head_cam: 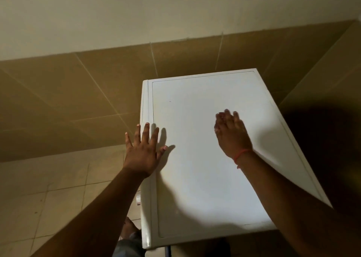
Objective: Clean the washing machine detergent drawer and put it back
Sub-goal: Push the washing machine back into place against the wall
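I look down on the flat white top of the washing machine (195, 104), which fills the middle and right of the head view. My left hand (143, 151) is spread wide with straight fingers over the top's left edge. Over the right half of the top, my right hand (231, 133) has its fingers straight and together, and a red string circles its wrist. Neither hand holds anything. The detergent drawer is not visible from this angle; a small white part (138, 198) shows just below the left edge.
A brown tiled wall (78, 100) runs behind and to the left of the machine, with pale wall above it. Light floor tiles (48, 198) lie at the lower left. Deep shadow covers the space to the machine's right. My foot (130, 225) shows below the left edge.
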